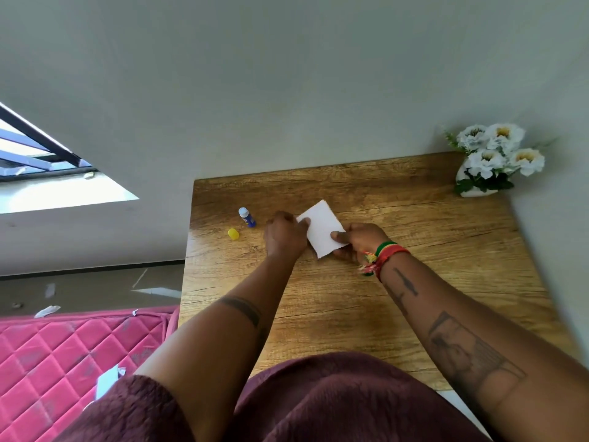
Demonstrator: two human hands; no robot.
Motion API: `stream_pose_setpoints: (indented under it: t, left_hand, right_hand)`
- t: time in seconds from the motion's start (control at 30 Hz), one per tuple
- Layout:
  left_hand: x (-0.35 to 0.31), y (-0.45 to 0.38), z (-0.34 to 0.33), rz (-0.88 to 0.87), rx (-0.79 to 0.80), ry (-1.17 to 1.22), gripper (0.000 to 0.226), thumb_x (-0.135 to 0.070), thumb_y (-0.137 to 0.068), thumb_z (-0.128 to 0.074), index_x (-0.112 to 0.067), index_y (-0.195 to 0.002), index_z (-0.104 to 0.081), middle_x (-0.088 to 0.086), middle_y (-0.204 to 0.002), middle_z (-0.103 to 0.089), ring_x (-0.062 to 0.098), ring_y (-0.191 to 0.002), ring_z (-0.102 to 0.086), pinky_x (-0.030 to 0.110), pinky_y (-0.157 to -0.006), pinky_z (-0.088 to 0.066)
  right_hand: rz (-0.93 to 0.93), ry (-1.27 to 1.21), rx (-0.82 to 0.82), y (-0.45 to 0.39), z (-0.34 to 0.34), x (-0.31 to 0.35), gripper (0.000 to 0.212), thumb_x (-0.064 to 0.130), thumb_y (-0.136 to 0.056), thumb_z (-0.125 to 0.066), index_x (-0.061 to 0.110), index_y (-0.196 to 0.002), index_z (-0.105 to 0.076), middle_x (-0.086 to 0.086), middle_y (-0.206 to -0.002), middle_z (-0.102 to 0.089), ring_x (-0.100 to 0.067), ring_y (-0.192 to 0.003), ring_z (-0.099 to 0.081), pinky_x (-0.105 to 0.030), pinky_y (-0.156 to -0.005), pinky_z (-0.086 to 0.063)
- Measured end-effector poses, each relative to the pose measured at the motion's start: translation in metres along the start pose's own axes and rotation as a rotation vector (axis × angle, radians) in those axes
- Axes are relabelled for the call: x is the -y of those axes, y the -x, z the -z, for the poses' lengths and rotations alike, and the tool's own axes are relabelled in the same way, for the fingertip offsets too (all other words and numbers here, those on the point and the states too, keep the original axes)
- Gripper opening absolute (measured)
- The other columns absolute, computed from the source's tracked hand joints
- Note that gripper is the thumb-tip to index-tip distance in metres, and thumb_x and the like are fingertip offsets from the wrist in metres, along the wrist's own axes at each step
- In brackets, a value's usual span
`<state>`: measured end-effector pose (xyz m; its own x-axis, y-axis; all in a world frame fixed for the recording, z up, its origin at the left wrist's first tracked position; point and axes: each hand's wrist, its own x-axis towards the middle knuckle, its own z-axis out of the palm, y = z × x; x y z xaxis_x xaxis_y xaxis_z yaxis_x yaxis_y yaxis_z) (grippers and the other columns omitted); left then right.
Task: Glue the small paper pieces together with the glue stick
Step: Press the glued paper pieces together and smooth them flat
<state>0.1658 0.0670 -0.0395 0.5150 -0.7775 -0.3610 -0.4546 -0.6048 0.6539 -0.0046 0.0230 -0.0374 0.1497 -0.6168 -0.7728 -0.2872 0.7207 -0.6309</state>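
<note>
A small white paper piece (321,229) is held just above the wooden table (414,237). My left hand (285,237) pinches its left edge with the thumb on top. My right hand (360,242) pinches its right edge, thumb on the paper, with a red, yellow and green bracelet on the wrist. Left of my left hand, the blue glue stick (247,217) lies uncapped on the table. Its yellow cap (233,234) sits apart, a little nearer to me. Whether the paper is one sheet or two stacked pieces cannot be told.
A white vase of white flowers (497,161) stands at the table's far right corner against the wall. A pink quilted mattress (63,352) with paper scraps lies on the floor to the left. The table's left edge runs close to the glue stick.
</note>
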Motion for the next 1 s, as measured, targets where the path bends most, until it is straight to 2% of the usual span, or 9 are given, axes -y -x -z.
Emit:
stream_pose_setpoints:
  t: [0.03,0.1,0.2,0.4,0.5,0.63,0.77,0.9,1.0]
  left_hand:
    - [0.000,0.001,0.000,0.074,0.009,0.134,0.039,-0.041,-0.095,-0.068,-0.014,-0.123,-0.064,0.006,-0.120,-0.070,0.022,-0.102,-0.066,0.045,-0.089,-0.058]
    - [-0.002,0.001,0.000,0.224,0.131,0.416,0.035,-0.036,-0.099,-0.066,-0.011,-0.123,-0.066,0.007,-0.111,-0.074,0.023,-0.096,-0.071,0.043,-0.082,-0.063]
    - [-0.008,0.002,0.001,0.316,0.247,0.571,0.030,-0.025,-0.098,-0.068,-0.010,-0.124,-0.067,0.009,-0.108,-0.074,0.025,-0.094,-0.073,0.038,-0.073,-0.064]
    - [-0.015,0.004,0.004,0.280,0.191,0.589,0.024,-0.021,-0.097,-0.071,-0.009,-0.118,-0.070,0.008,-0.103,-0.075,0.026,-0.093,-0.073,0.047,-0.083,-0.064]
    - [-0.015,0.004,0.005,0.247,0.181,0.587,0.017,-0.020,-0.096,-0.071,-0.011,-0.111,-0.072,0.007,-0.100,-0.075,0.024,-0.090,-0.073,0.042,-0.078,-0.065]
    - [-0.014,0.006,0.006,0.195,0.197,0.546,0.005,-0.017,-0.097,-0.071,-0.014,-0.094,-0.072,0.011,-0.101,-0.076,0.028,-0.093,-0.073,0.049,-0.083,-0.063]
    - [-0.010,0.009,0.008,0.097,0.273,0.437,0.012,-0.019,-0.096,-0.071,-0.009,-0.102,-0.074,0.012,-0.104,-0.075,0.030,-0.097,-0.073,0.052,-0.086,-0.062]
    - [-0.009,0.012,0.008,0.104,0.357,0.480,0.004,-0.017,-0.097,-0.070,-0.014,-0.098,-0.073,0.010,-0.103,-0.077,0.025,-0.094,-0.075,0.042,-0.078,-0.065]
    - [-0.010,0.012,0.009,0.091,0.367,0.441,0.007,-0.018,-0.097,-0.071,-0.014,-0.101,-0.074,0.008,-0.102,-0.077,0.022,-0.091,-0.075,0.041,-0.077,-0.065]
  right_hand:
    - [-0.032,-0.209,0.019,0.001,0.001,-0.002,0.024,0.003,-0.091,-0.071,-0.004,-0.113,-0.065,-0.025,-0.122,-0.069,-0.032,-0.093,-0.071,-0.040,-0.072,-0.065]
    - [-0.047,-0.386,0.055,0.002,0.001,-0.004,0.019,-0.005,-0.093,-0.065,-0.003,-0.111,-0.064,-0.025,-0.126,-0.066,-0.032,-0.099,-0.070,-0.034,-0.061,-0.064]
    - [-0.005,-0.410,0.065,0.008,-0.003,0.000,0.033,-0.008,-0.093,-0.062,-0.007,-0.126,-0.059,-0.025,-0.125,-0.066,-0.034,-0.108,-0.069,-0.034,-0.067,-0.065]
    - [0.046,-0.328,0.112,0.014,0.006,0.004,0.033,-0.003,-0.092,-0.067,-0.004,-0.124,-0.061,-0.024,-0.113,-0.072,-0.032,-0.097,-0.074,-0.038,-0.072,-0.065]
    - [0.056,-0.318,0.079,0.014,0.012,0.004,0.022,-0.005,-0.091,-0.068,-0.002,-0.112,-0.063,-0.022,-0.094,-0.076,-0.028,-0.078,-0.078,-0.034,-0.061,-0.064]
    - [0.061,-0.252,0.181,0.013,0.017,0.005,0.031,0.010,-0.088,-0.077,0.003,-0.116,-0.067,-0.019,-0.107,-0.076,-0.027,-0.091,-0.077,-0.038,-0.072,-0.064]
    - [0.196,-0.185,-0.022,0.005,0.022,0.015,0.017,0.018,-0.080,-0.085,0.013,-0.094,-0.076,-0.016,-0.102,-0.078,-0.033,-0.093,-0.077,-0.047,-0.082,-0.062]
    - [0.236,0.032,-0.138,-0.003,0.027,0.018,0.012,0.023,-0.076,-0.088,0.021,-0.079,-0.077,-0.009,-0.100,-0.079,-0.015,-0.072,-0.077,-0.029,-0.066,-0.063]
    - [0.206,0.011,-0.074,-0.001,0.025,0.016,0.043,0.040,-0.067,-0.091,0.017,-0.101,-0.077,-0.009,-0.116,-0.075,-0.030,-0.101,-0.073,-0.051,-0.091,-0.058]
